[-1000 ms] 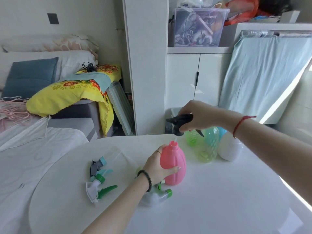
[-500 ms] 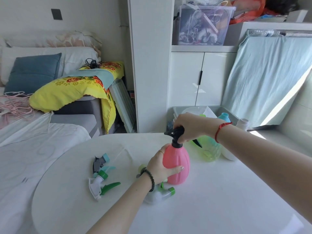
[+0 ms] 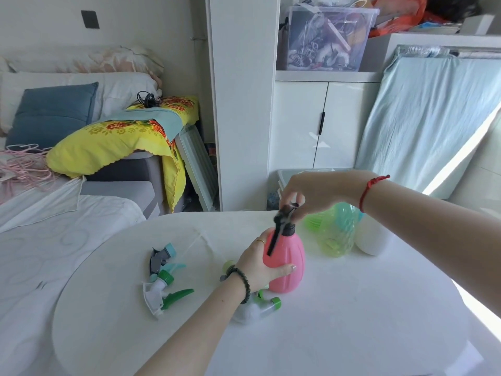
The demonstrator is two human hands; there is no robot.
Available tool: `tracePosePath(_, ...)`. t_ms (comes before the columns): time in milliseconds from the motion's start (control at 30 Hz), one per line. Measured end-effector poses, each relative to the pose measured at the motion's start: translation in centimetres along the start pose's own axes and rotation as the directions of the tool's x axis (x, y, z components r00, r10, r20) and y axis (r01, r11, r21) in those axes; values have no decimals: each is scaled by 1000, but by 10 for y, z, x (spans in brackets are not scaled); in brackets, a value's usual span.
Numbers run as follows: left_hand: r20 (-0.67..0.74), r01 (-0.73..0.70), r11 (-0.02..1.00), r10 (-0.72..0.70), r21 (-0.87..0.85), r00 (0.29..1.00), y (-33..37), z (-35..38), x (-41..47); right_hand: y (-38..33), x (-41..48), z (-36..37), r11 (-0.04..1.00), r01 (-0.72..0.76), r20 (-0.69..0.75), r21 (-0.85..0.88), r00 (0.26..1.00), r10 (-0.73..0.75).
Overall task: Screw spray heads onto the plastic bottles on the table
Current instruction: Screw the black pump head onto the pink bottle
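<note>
Two hands on pink bottle (image 3: pixel 287 263)

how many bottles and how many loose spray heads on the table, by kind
Upright bottles: 3 (pink bottle, green bottle, white bottle)
Loose spray heads: 2 (grey and teal, white and green)
Bottle lying down: 1 (clear bottle)
Total: 6

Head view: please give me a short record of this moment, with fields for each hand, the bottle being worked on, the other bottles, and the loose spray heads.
left hand: wraps the pink bottle from its left side, holding it upright
right hand: fingers pinch the black spray head from above
pink bottle: stands on the white table
black spray head: sits on the pink bottle's neck, trigger hanging down; blurred
other bottles: green bottle and white bottle behind, no heads visible
loose spray heads: lying left of the pink bottle
</note>
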State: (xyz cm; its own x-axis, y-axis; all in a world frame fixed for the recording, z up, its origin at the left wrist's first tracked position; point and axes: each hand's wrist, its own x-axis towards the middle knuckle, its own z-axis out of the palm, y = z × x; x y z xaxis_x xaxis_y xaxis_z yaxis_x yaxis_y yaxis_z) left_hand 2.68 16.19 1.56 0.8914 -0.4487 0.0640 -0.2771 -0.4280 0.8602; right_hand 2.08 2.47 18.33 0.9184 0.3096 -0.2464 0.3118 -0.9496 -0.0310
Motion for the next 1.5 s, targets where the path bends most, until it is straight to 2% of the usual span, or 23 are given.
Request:
tracePosePath(33,-4,-1,1000,1,7,1000,0,0,0,-1,2,2,1000,-6,-23,-17,1000,6)
tracePosePath(133,-2,-1,1000,1,3,1000,-1,-1,-1,-3,12,12,992,-84,-24,88,996,87)
tracePosePath(233,1,3,1000,-3,2,1000,-1,-1,-1,3,12,11,997,-76,-91,-2,993,75)
tracePosePath(367,1,-7,1000,7,10,1000,0,-1,-1,6,2,4,993,38,-113,-111,992,-51)
tracePosePath(500,-7,-9,1000,9,8,1000,-1,-2,-2,6,1,0,981,-99,-235,-167,970,58)
tracePosePath(700,6,-31,999,31,19,999,-3,1,1,16,1,-4,987,-147,-218,-63,967,130)
tracePosePath(800,-1,-20,1000,20,11,1000,-5,0,2,16,-4,-5,997,-73,-115,25,990,75)
tracePosePath(867,0,-23,1000,23,16,1000,-5,0,2,14,-3,0,1000,3,-98,7,995,-3)
tracePosePath(1067,15,-41,999,41,22,999,-5,0,3,15,0,4,998,28,-153,-49,988,-35)
tracePosePath(1367,29,-48,999,48,24,998,-6,0,5,9,0,7,999,-25,-190,-40,982,17)
tracePosePath(1500,15,-54,998,54,31,998,-6,1,6,6,4,24,996,-62,-249,-66,968,44)
